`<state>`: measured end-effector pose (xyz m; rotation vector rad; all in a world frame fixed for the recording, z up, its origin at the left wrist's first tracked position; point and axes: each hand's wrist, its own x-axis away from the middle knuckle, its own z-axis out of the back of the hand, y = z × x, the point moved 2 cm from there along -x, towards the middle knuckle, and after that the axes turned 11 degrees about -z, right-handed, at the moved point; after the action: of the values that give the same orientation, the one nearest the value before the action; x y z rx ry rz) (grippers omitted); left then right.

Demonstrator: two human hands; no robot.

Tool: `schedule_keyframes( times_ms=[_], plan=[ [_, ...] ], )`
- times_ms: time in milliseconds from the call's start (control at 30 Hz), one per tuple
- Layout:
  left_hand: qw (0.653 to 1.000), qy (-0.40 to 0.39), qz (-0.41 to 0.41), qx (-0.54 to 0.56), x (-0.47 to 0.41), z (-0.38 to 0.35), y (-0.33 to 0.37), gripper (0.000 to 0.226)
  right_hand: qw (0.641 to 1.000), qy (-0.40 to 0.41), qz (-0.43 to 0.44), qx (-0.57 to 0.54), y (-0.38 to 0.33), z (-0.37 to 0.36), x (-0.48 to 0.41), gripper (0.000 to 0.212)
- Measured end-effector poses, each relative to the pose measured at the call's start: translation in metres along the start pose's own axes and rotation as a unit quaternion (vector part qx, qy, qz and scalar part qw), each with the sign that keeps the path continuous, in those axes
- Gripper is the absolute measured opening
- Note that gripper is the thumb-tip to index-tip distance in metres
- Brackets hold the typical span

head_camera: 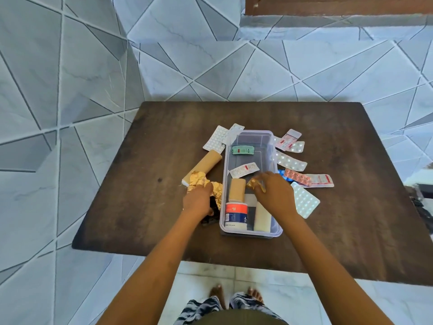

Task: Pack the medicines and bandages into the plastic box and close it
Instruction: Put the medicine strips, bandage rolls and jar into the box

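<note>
Packing in progress on a dark brown wooden table (150, 207). A clear rectangular plastic box (274, 231) with a pale lilac rim sits open near the middle of the table, its long axis running from near edge to far edge. It already holds a tan bandage roll (236, 190), a white tub with red and blue label (236, 215), a cream bandage roll (262, 218), a green-and-red tablet strip (243, 150) and a white tablet strip with a red mark (244, 169).

The right hand (275, 195) reaches over the box interior, fingers pinched shut on a crumpled gold foil strip (254, 183). The left hand (198, 200), just outside the box's left wall, closes on a larger gold foil blister pack (199, 182) that lies over the end of a long brown cardboard-coloured bandage roll (206, 165).

Loose silver and pink blister strips (304, 201) remain toward the table's right edge, more white strips (215, 139) beside the box's far left corner. No lid can be identified.

Suggested technique: release the right-hand foil flat into the free floor area mid-box, then bring the left pack in flat beside it, keeping contents below the rim so a lid can seat.
</note>
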<state>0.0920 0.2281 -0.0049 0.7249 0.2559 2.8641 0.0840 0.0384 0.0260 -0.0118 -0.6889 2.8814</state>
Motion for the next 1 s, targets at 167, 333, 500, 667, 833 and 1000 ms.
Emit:
schedule_keyframes(
  times_ms=[167,333,500,667,833,1000],
  plan=[
    [0.998,-0.041,0.044,0.022,0.003,0.026,0.001,0.028,0.996,0.029,-0.032,-0.077,0.018,0.014,0.002,0.029],
    [0.997,0.054,0.046,-0.022,0.006,0.083,0.022,0.03,0.977,0.059,-0.18,-0.094,0.057,0.02,-0.004,0.034],
    [0.989,0.14,0.008,-0.043,0.007,0.104,0.053,0.021,0.955,-0.074,-0.28,0.064,0.096,0.005,-0.009,0.072],
    [0.988,0.15,-0.025,0.034,0.002,0.095,0.071,0.017,0.947,-0.095,-0.293,0.096,0.113,0.006,-0.016,0.074],
    [0.983,0.165,-0.033,0.068,-0.007,0.09,0.068,0.015,0.953,-0.033,-0.294,-0.063,0.106,0.039,-0.018,0.028],
    [0.978,0.196,-0.036,0.059,-0.015,0.1,0.064,0.019,0.948,-0.038,-0.183,-0.257,0.059,0.075,-0.031,0.039]
  ],
)
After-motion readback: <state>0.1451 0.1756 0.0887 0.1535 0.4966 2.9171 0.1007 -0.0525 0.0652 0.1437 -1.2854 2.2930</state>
